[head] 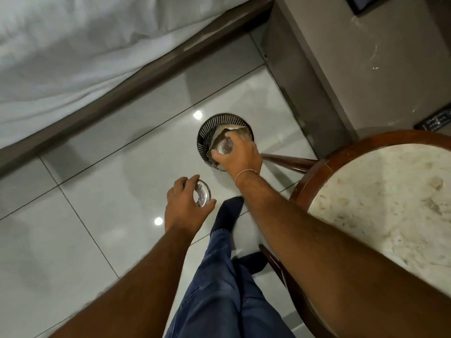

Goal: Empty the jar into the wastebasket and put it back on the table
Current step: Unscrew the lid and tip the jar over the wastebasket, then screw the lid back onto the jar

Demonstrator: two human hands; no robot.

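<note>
A round slatted wastebasket [211,123] stands on the tiled floor, with some paper inside it. My right hand [240,154] grips a clear glass jar [224,145], turned upside down directly over the basket's opening, its base facing me. My left hand [181,206] holds the jar's clear glass lid [202,196] low over the floor, left of the basket. The round marble-topped table [385,203] with a dark wood rim is at the right, under my right forearm.
A bed [73,57] with white sheets and a dark frame fills the upper left. A grey cabinet [366,57] stands at the upper right, with a remote control [436,121] on it. My feet in dark socks [228,215] stand beside the table's legs.
</note>
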